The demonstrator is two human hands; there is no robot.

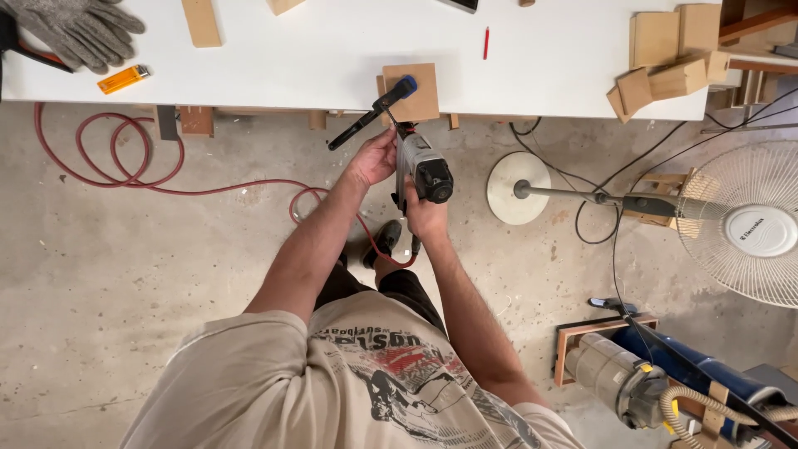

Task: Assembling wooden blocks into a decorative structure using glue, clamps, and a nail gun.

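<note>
Two hands close on one grey power tool (422,166), held at the near edge of the white workbench (332,50), its nose pointing at a small square wooden block (413,93) that lies at that edge. The right hand (426,218) is wrapped around the tool's rear grip, fingers curled shut on it. The left hand (374,158) clasps the tool's front end from the side, fingers pressed together around it. A black clamp with a blue handle (372,112) lies slanted across the block and past the bench edge, just above the left hand.

A red hose (125,158) loops over the concrete floor to the left and runs toward the person's feet. On the bench top lie grey work gloves (79,32) and an orange lighter (123,79) at the left, a red pencil (486,41) near the middle, and a pile of wood offcuts (669,58) at the right. A standing fan (748,223) lies to the right, with a shop vacuum (632,378) below it.
</note>
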